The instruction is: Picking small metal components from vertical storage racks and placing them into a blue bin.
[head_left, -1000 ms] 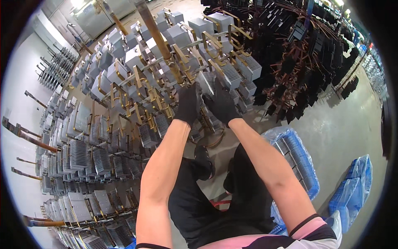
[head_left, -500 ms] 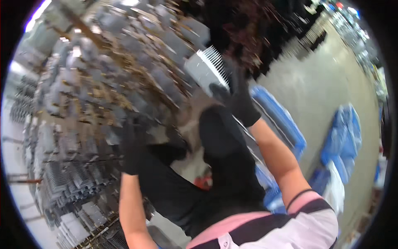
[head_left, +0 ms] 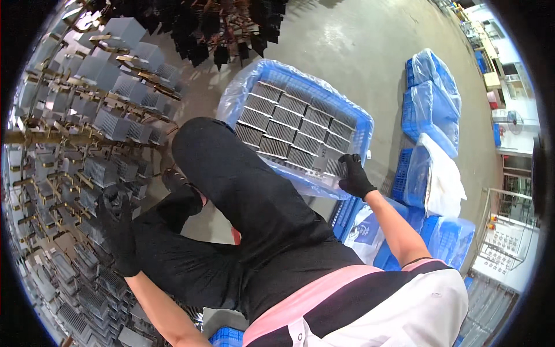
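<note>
My right hand, in a black glove, is at the right-hand corner of a blue crate lined with clear plastic. Its fingers are curled at the edge of a grey finned heat sink lying there. Rows of similar heat sinks fill the crate, fins facing up. My left hand, also black-gloved, is beside a rack of hanging heat sinks. Its fingers are bent but apart, and I see nothing between them.
The hanging rack with brass-coloured hooks takes up the left side. Dark parts hang at the far side. Stacked blue crates with plastic liners stand on the right, one under a white cloth. My legs are between rack and crate.
My view has swung right. My right hand has brought a heat sink from beside the rack down to the crate's corner. The left hand stays by the rack.
</note>
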### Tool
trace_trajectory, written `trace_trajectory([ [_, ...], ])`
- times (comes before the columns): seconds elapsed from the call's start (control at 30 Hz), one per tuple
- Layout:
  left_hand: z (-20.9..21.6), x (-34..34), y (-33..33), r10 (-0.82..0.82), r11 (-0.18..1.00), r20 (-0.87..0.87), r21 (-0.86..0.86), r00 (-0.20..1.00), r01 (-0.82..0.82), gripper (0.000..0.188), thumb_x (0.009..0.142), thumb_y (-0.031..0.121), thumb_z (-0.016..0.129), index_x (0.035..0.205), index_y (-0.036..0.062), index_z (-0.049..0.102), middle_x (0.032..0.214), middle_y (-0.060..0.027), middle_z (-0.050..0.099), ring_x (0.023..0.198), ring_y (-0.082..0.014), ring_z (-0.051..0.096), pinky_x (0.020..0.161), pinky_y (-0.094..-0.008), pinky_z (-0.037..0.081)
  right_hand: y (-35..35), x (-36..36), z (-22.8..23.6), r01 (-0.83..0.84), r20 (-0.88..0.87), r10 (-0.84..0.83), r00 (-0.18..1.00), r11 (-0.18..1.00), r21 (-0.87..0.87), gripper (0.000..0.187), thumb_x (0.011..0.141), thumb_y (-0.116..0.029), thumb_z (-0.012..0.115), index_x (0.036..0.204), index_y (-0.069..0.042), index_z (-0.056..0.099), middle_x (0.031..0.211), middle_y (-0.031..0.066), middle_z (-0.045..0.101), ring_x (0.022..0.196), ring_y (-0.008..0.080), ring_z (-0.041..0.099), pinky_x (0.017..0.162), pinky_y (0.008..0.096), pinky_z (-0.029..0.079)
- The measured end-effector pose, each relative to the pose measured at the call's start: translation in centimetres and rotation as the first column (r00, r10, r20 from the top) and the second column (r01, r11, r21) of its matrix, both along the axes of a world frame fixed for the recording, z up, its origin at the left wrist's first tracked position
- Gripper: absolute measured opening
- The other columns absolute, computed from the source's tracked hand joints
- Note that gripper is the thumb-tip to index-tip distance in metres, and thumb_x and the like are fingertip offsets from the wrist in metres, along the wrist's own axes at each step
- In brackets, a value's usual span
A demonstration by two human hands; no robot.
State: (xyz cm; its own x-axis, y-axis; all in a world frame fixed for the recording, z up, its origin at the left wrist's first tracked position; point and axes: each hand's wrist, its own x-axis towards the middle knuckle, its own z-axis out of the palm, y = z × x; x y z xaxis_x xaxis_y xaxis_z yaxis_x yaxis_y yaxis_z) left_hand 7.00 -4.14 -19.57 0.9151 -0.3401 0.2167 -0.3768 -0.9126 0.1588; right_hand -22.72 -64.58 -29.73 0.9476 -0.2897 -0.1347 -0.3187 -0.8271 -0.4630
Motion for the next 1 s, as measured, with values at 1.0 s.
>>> trace_trajectory([
  [1.0,11.9,7.0,-13.1,-0.047,0.526,-0.485,-0.755,0.873,-0.391,0.037,0.099,0.02,0.05,0.129,-0.0017,0.053,0.105,-0.0149,0.065,0.09,-0.0303,0.067,0.084,-0.0397,0.053,19.1,34.2,17.2,-0.548,0.672,0.43,0.603,0.835,-0.042,0.065,0.087,-0.025,0.071,0.142,-0.003,0.044,0.13,0.0238,0.056,0.12,0.0415,0.054,0.103,0.0465,0.043],
])
